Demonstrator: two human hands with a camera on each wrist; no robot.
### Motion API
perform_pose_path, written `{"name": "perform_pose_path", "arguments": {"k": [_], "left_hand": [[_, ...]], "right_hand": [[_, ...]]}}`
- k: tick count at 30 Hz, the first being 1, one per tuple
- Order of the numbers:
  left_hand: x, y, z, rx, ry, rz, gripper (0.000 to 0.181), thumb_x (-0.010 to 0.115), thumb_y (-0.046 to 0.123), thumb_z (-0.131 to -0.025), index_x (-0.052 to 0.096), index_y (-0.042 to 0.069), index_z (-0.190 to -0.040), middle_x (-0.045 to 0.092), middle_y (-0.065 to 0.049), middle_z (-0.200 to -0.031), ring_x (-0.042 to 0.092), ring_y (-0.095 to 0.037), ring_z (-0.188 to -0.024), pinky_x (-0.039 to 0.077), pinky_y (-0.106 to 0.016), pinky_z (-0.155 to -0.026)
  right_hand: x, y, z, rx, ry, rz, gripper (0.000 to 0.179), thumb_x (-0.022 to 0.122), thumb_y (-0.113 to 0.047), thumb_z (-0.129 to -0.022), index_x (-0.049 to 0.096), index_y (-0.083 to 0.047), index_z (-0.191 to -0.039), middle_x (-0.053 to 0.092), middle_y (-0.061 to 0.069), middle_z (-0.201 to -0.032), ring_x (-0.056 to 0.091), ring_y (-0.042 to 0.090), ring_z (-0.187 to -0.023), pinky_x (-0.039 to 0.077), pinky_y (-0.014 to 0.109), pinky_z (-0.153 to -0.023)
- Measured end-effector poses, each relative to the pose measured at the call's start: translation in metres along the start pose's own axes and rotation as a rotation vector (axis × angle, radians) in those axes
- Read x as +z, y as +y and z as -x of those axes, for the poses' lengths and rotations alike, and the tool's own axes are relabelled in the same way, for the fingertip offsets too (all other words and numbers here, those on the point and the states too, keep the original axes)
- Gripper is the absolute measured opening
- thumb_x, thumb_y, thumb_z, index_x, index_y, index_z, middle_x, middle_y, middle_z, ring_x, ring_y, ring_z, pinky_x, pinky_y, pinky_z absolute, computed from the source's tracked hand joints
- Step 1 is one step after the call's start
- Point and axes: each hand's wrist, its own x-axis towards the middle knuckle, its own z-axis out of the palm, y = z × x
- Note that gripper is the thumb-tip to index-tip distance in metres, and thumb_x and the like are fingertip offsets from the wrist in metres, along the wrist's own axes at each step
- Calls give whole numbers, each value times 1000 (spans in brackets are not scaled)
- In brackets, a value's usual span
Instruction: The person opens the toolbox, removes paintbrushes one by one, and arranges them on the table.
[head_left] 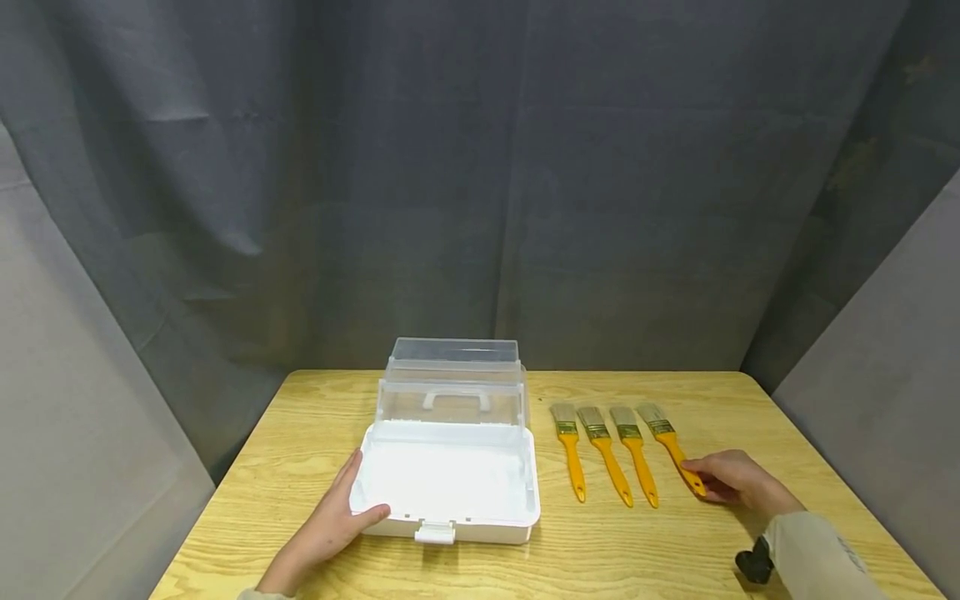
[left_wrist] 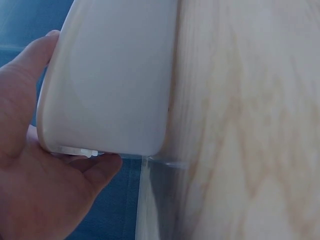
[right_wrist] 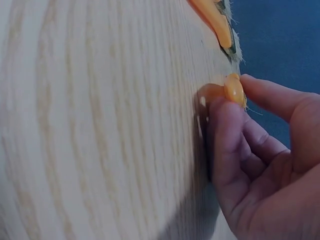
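Observation:
A white plastic storage box (head_left: 444,475) with a raised clear lid (head_left: 450,400) stands on the table. My left hand (head_left: 330,521) holds its front left corner, thumb at the front rim and fingers along the left side; the left wrist view shows that hand (left_wrist: 45,165) against the pale box wall (left_wrist: 112,75). Four is avoided here: several paintbrushes with yellow handles lie right of the box. Between thumb and fingers, my right hand (head_left: 738,479) pinches the handle end of the rightmost paintbrush (head_left: 672,446). In the right wrist view, the pinched handle tip (right_wrist: 234,90) shows.
Beside the held one lie the other paintbrushes, a left one (head_left: 572,454), a middle one (head_left: 606,454) and one nearer the right hand (head_left: 636,457). A white latch (head_left: 435,533) sticks out from the box front. Dark curtain (head_left: 480,183) hangs behind the wooden table (head_left: 600,558).

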Motion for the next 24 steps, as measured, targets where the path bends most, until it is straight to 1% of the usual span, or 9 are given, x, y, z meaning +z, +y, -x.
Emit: {"name": "perform_pose_path", "arguments": {"k": [3,6,11,13,16,18,19,22,24], "left_hand": [[-1,0,1,-7,1,-4,107,72,46,-81,5,0,-151,4,-22,-155,6,-40,-140,10,-56,-110],[-3,-1,3,-19,3,-25,108,72,48,-80,6,-1,-150,5,-22,-155,7,-39,-141,10,-55,-110],[-8,3,7,-20,-19,-79,106,69,49,-82,8,-6,-149,8,-25,-154,9,-41,-140,12,-56,-109],[-12,6,8,-17,-42,-97,103,65,50,-85,8,-7,-148,7,-27,-153,9,-42,-139,13,-57,-109],[-25,14,3,-6,-90,-115,97,59,48,-90,5,-6,-148,4,-27,-153,10,-43,-139,15,-58,-109],[-37,22,-2,4,-109,-141,94,57,47,-92,3,-6,-148,3,-27,-154,9,-43,-139,15,-59,-109],[-44,27,-5,7,-117,-155,93,56,46,-93,2,-6,-148,1,-27,-154,8,-43,-139,15,-59,-108],[-63,44,-15,44,-117,-242,93,55,45,-93,2,-7,-148,0,-27,-154,5,-42,-140,14,-59,-109],[-72,56,-22,74,-105,-306,93,56,46,-93,4,-8,-148,0,-26,-154,4,-42,-140,15,-59,-109]], "right_hand": [[2,0,-2,-9,0,39,26,69,-25,-86,67,0,-80,60,1,-60,56,8,-47,50,21,-49],[3,1,-2,-44,-11,65,25,69,-23,-86,67,0,-77,59,2,-57,53,6,-45,48,20,-46],[2,1,1,-81,9,106,28,70,-26,-85,66,-2,-70,57,1,-54,52,8,-44,48,23,-46],[-1,1,4,-111,38,188,32,69,-29,-85,65,-5,-65,54,0,-51,49,9,-43,45,24,-47],[-4,-2,10,-200,98,352,35,65,-32,-86,63,-8,-61,51,-1,-48,46,12,-44,40,27,-49],[-3,-7,17,-275,153,470,37,62,-33,-88,60,-9,-60,47,-1,-47,43,14,-43,36,28,-49],[-1,-10,21,-323,177,518,37,60,-33,-89,60,-8,-62,47,-2,-48,43,14,-45,35,29,-50],[6,-23,32,-415,223,596,36,58,-33,-91,61,-6,-67,45,-2,-50,40,15,-46,33,29,-48],[11,-32,38,-467,243,644,35,57,-33,-92,64,-5,-73,47,-3,-53,42,14,-49,35,30,-49]]}}
